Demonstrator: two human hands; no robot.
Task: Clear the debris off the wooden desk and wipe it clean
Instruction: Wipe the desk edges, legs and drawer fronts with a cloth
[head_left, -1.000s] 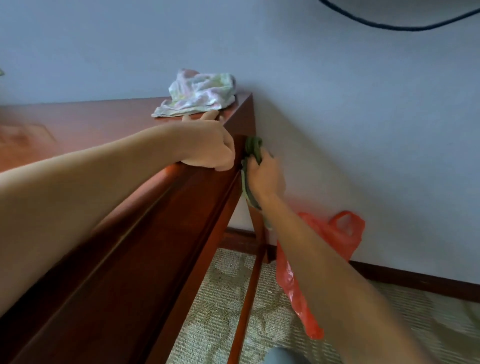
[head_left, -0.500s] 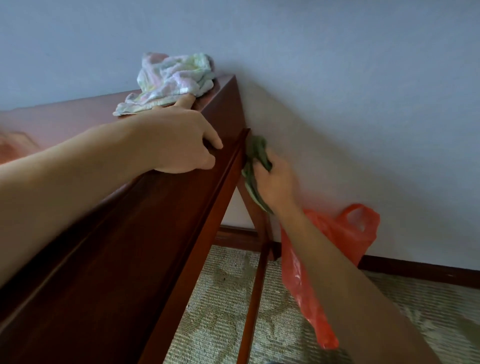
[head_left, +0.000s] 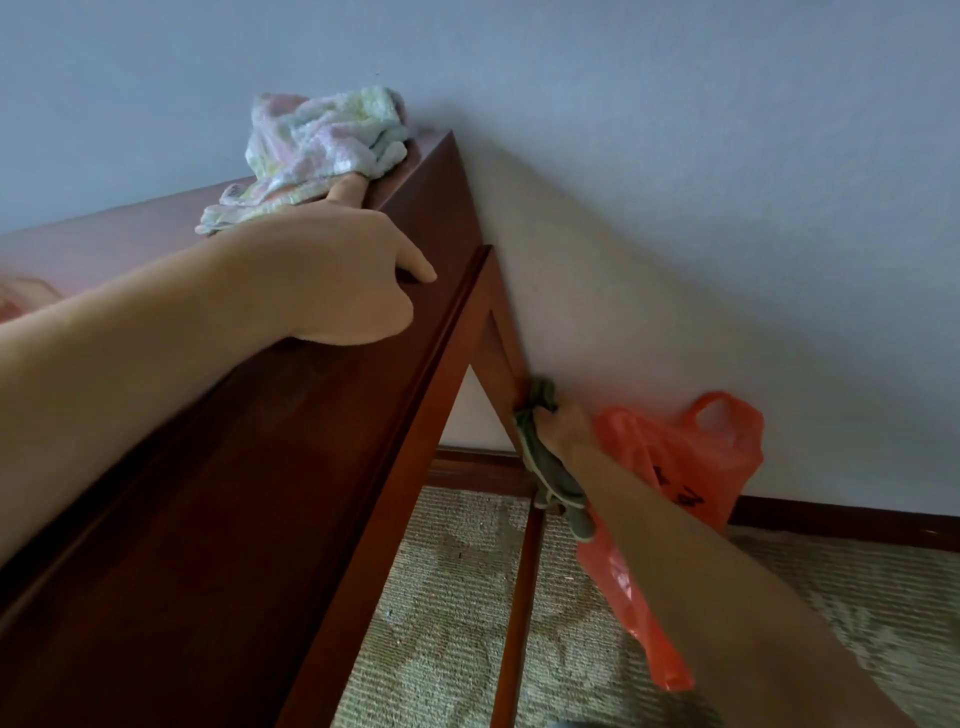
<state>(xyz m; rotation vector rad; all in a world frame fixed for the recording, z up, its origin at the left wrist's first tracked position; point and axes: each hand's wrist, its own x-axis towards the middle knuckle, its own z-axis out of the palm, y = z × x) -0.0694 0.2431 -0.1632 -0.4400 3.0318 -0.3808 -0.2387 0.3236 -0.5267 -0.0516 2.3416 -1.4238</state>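
the right hand (head_left: 563, 431) is curled around a crumpled dark green cloth (head_left: 545, 457) and holds it against the rear leg (head_left: 511, 379) of the reddish-brown wooden desk, low down on the side facing the wall; part of the cloth bunches above the knuckles and the rest trails down below the wrist toward the patterned beige carpet (head_left: 447, 597). the left hand (head_left: 343, 275) rests on the edge of the desk's surface (head_left: 104, 239), fingers bent over the rim onto the dark front panel (head_left: 234, 493), one finger stretched forward so its tip touches a crumpled pastel pink, green and white towel (head_left: 322, 145) lying at the far right corner of the surface against the pale blue wall. it grips nothing but the edge itself. an orange plastic bag (head_left: 691, 467) with looped handles stands on the floor just beyond the right hand, leaning at the wall above the dark skirting board (head_left: 841, 519), partly hidden by the forearm.
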